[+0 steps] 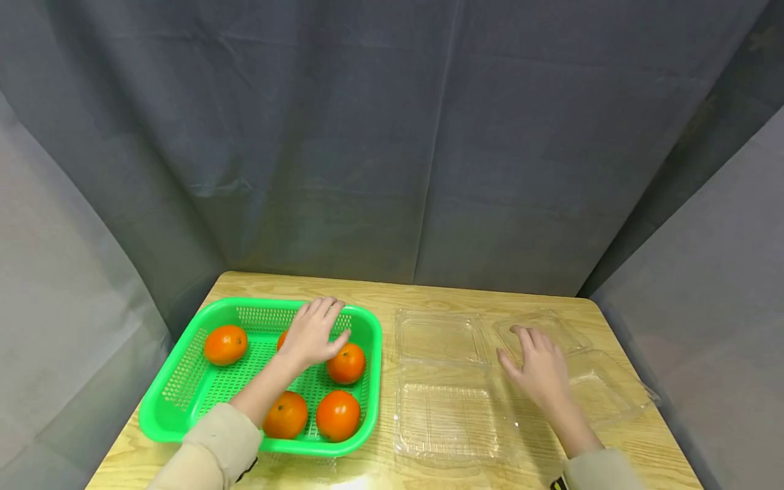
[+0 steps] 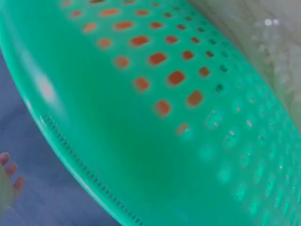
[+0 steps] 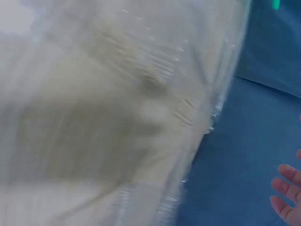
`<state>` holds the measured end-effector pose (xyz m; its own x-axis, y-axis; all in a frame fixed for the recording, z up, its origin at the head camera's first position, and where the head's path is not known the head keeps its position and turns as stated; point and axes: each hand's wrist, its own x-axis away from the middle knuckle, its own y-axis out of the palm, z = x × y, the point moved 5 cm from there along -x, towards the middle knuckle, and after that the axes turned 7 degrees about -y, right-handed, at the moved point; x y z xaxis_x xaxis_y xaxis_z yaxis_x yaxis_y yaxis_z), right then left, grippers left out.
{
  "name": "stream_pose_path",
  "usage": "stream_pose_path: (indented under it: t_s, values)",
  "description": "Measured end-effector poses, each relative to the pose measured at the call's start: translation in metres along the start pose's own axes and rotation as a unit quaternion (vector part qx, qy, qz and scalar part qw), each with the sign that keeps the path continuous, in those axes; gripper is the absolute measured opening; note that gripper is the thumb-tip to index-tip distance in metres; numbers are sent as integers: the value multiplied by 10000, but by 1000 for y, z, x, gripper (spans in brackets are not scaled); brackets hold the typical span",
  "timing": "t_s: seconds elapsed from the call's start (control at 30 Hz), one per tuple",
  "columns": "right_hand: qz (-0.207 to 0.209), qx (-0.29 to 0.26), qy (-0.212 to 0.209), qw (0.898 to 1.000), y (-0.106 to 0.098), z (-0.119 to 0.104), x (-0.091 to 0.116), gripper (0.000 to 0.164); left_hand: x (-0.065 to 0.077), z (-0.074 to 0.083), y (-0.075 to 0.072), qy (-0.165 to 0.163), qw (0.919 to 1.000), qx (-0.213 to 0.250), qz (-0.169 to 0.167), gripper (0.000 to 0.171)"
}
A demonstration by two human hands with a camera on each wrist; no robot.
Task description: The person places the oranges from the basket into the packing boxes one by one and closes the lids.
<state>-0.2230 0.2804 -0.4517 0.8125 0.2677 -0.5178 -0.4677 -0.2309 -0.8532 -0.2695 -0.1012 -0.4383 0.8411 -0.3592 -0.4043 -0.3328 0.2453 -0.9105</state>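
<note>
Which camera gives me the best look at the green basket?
The head view: it shows the green basket, rim and inside, with oranges in it, though the left hand hides part. The left wrist view gives only a cropped close-up of its perforated wall; the right wrist view, just a green scrap, possibly the basket.

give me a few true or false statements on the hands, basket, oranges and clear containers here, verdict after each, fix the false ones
1. Oranges lie inside the green basket. True.
2. The left hand is over the basket. True.
3. The left hand grips an orange. False: it holds nothing.
4. The right hand is nearer to the clear containers than to the basket. True.
5. The clear containers are closed. False: they lie open on the table.
6. The basket stands to the right of the clear containers in the head view. False: it stands to their left.
</note>
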Motion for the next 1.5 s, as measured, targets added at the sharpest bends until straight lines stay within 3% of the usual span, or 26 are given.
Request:
stream_pose_path:
  t_s: [0.27,0.6,1.17,1.5]
  values:
    - [-394,-31,157,9991,15,0,33,52,9,11,22,431,9974,-128,-567,51]
    - [-541,-55,181,9984,26,-4,66,51,18,14,47,500,9890,-484,-1308,58]
    - [-925,-338,527,9937,40,-5,92,47,27,10,67,299,9838,-380,-1726,66]
    - [-1454,-364,692,9863,45,-5,95,41,31,10,70,245,9795,-294,-1979,69]
